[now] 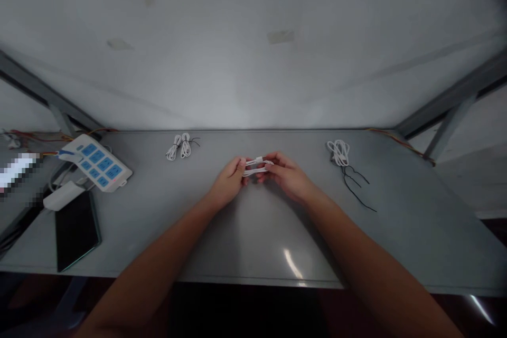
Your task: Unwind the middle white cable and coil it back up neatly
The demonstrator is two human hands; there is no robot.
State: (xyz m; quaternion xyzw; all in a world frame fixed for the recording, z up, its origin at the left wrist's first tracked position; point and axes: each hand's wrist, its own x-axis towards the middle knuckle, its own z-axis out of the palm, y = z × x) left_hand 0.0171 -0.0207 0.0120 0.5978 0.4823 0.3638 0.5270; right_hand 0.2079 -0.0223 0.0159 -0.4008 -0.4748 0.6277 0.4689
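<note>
A white charging cable (pixel 257 171), gathered into a flat loop, is stretched between my two hands above the middle of the table. My left hand (pixel 233 177) pinches the loop's left end between thumb and fingers. At the other end, my right hand (pixel 285 173) grips the coil, its fingers partly behind the strands. A white plug shows on top of the loop. To the left lie two cable bundles (pixel 179 147), bound with black ties. On the right rests another coiled white cable (pixel 339 153), with several loose black twist ties (pixel 355 185) beside it.
A white power strip with blue sockets (pixel 101 163) sits at the left, near a white adapter-like block (pixel 63 195) and a dark tablet-like slab (pixel 77 232). Orange wires run along the back corners. A pale wall (pixel 237 63) rises behind the grey table (pixel 253 243).
</note>
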